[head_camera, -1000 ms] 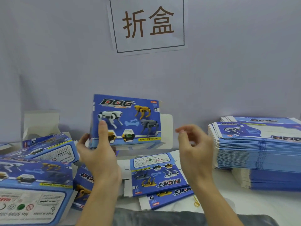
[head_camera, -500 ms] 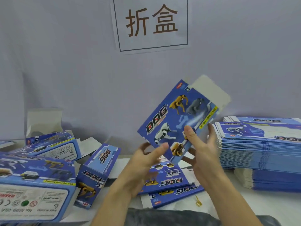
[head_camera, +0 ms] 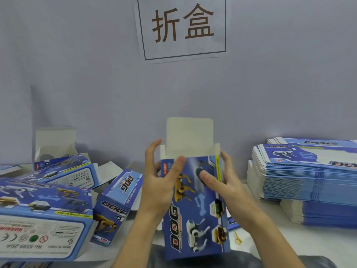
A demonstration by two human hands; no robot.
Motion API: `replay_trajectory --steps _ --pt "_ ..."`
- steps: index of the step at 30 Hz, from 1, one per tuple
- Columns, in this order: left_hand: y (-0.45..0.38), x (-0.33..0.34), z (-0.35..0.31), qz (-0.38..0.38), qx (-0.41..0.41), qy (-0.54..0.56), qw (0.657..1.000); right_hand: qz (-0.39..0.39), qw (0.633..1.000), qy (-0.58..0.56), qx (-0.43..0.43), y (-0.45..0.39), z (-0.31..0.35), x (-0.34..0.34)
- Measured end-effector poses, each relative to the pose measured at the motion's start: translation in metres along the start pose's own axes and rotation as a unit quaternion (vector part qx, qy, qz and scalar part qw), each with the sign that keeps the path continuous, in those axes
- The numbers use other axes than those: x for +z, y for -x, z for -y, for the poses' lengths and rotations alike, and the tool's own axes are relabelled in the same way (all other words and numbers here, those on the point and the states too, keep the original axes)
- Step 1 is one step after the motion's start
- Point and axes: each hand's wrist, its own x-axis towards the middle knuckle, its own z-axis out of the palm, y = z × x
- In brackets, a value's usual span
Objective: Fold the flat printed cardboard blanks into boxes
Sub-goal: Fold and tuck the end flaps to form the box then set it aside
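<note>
I hold a blue printed "DOG" box (head_camera: 195,215) upright in front of me, its printed face toward me and its white top flap (head_camera: 189,136) standing open. My left hand (head_camera: 160,182) grips the box's left edge, thumb pressed on the front near the top. My right hand (head_camera: 226,182) grips the right edge, thumb lying on the front over a printed dog. A tall stack of flat printed blanks (head_camera: 309,180) sits on the table to the right.
Several folded blue boxes lie at the left: a large one (head_camera: 38,219) in front, one (head_camera: 63,171) behind it with an open white flap, a smaller one (head_camera: 116,206) on its side. A paper sign (head_camera: 183,28) hangs on the grey wall. A small gold clip (head_camera: 238,238) lies on the table.
The box has turned from tilted in the air to upright and lower, closer to me. Both hands have shifted to its two side edges, thumbs on the front.
</note>
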Motion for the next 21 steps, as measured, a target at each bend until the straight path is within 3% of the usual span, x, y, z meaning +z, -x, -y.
replay_trajectory --steps 3,6,11,17,21 --pt "0.004 0.009 0.008 0.006 0.017 -0.006 1.000 -0.062 0.995 0.036 -0.073 0.000 0.000 0.003" --pt "0.004 0.009 0.013 -0.001 0.030 -0.025 0.999 -0.043 0.993 0.036 -0.105 -0.001 -0.003 0.000" --pt "0.004 0.001 0.019 0.004 -0.011 -0.060 0.998 -0.037 0.997 -0.004 -0.063 -0.002 -0.007 -0.001" --pt "0.001 0.001 0.014 -0.010 -0.072 -0.073 0.995 -0.127 0.991 0.033 -0.002 -0.008 0.000 0.006" --pt "-0.006 0.001 0.003 0.010 -0.082 -0.056 0.995 -0.140 0.990 0.016 0.000 -0.012 0.000 0.005"
